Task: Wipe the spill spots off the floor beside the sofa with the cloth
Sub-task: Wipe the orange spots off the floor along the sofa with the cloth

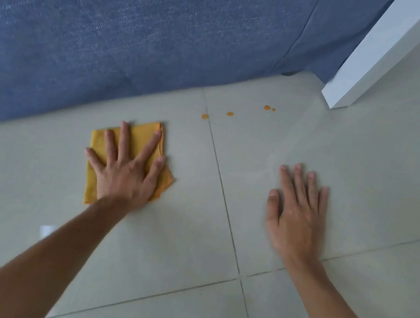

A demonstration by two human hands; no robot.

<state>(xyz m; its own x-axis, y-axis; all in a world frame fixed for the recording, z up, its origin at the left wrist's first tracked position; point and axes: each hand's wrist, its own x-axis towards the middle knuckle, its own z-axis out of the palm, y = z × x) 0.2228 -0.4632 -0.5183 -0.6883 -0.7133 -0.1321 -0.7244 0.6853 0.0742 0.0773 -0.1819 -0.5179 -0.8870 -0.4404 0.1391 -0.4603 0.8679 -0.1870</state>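
Observation:
A folded orange-yellow cloth (140, 134) lies flat on the pale floor tiles close to the blue sofa (141, 26). My left hand (126, 171) presses down on it with the fingers spread. Several small orange spill spots sit to the right of the cloth near the sofa's edge: one spot (205, 116) on the grout line, another spot (230, 114) further right, and a pair of spots (267, 107) beyond that. My right hand (296, 212) rests flat on the bare floor with its fingers apart, holding nothing.
The sofa's fabric side fills the upper left. A white wall corner or post (368, 60) stands at the upper right beside the sofa's end. Grout lines (225, 196) cross the tiled floor between my hands.

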